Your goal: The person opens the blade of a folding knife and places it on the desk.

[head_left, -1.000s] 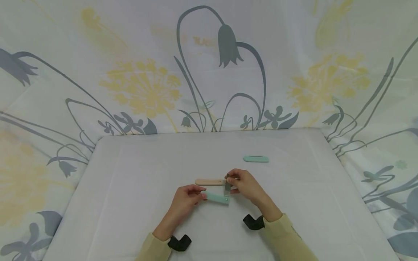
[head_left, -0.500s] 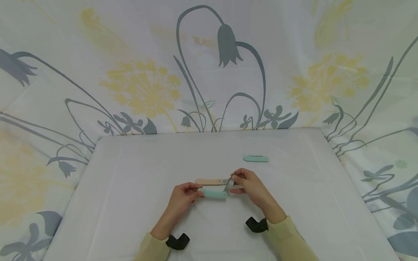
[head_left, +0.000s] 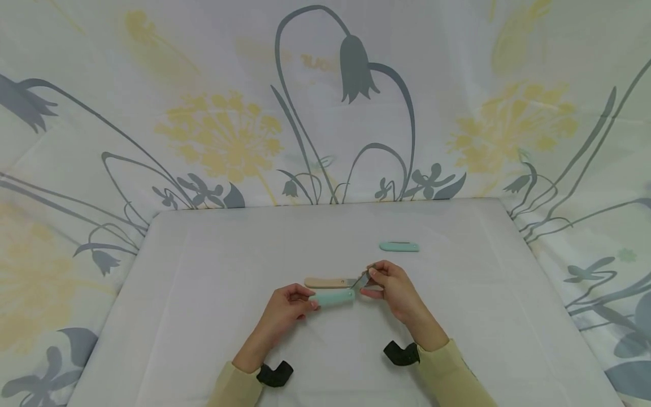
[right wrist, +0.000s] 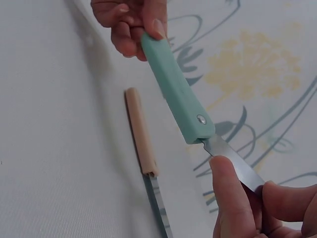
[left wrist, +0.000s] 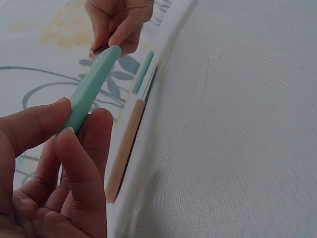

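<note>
A folding knife with a mint-green handle [head_left: 331, 297] [right wrist: 177, 91] [left wrist: 91, 87] is held above the white table [head_left: 213, 254]. My left hand [head_left: 287, 305] pinches the handle's left end between thumb and fingers [left wrist: 74, 163]. My right hand [head_left: 389, 282] pinches the steel blade [right wrist: 233, 163], which is swung out to nearly straight from the handle. Just behind lies an open knife with a beige wooden handle [head_left: 325, 282] [right wrist: 140, 131] [left wrist: 124, 146], flat on the table.
A folded mint-green knife [head_left: 399, 246] lies farther back on the right. A floral cloth backdrop [head_left: 325, 102] rises behind and beside the table. Black wrist straps [head_left: 274, 375] sit on both yellow sleeves.
The right hand has swung the blade outward from about square to the handle to almost in line with it. The left hand lifted the handle slightly and levelled it.
</note>
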Tool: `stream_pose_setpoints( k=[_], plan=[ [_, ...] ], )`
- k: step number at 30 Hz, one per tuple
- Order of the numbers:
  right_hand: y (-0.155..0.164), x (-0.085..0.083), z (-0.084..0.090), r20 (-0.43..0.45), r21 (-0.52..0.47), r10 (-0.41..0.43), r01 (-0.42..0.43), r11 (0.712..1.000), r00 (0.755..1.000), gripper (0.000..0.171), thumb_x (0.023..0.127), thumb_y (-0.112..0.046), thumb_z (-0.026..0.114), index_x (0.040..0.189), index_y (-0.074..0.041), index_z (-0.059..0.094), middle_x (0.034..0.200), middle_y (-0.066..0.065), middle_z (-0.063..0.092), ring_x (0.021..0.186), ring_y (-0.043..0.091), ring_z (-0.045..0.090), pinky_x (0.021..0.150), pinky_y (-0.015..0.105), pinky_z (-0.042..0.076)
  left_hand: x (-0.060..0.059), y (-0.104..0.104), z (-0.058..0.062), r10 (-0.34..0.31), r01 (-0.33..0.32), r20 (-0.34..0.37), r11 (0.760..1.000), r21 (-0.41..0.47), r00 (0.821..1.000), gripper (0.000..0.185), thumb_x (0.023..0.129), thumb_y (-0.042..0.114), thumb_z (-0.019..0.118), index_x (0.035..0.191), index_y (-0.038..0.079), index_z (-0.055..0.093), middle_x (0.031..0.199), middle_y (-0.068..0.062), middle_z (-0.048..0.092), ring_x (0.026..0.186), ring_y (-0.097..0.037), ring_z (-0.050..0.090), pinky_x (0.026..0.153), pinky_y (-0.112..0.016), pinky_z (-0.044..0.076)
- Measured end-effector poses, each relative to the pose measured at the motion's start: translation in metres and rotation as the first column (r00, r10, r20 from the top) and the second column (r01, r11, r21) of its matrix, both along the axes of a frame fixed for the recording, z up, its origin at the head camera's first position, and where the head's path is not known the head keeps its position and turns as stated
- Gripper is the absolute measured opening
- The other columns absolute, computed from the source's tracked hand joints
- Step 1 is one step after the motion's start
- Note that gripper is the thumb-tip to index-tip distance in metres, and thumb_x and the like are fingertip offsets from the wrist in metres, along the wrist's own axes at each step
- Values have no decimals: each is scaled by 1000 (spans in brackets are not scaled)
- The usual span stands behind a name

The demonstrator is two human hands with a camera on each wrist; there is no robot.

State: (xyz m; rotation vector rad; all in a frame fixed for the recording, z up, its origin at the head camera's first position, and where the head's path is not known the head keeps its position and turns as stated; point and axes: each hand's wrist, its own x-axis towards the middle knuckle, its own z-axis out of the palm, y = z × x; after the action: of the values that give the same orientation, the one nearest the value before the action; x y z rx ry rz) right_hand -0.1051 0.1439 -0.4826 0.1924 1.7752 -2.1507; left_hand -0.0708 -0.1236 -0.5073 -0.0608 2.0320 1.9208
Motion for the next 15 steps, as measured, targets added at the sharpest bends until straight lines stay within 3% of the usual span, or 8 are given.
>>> stream_pose_setpoints(
  k=[15],
  plan=[
    [-3,1,3,14,-97,-94,94,991,996,9,104,-2,47,108,5,50,99,12,56,87,19,61,79,35,57,1,4,-2,-97,98,28,994,-44,995,24,81,4,79,98,-3,65,80,-4,69,68,-12,60,62,-25,48]
  ],
)
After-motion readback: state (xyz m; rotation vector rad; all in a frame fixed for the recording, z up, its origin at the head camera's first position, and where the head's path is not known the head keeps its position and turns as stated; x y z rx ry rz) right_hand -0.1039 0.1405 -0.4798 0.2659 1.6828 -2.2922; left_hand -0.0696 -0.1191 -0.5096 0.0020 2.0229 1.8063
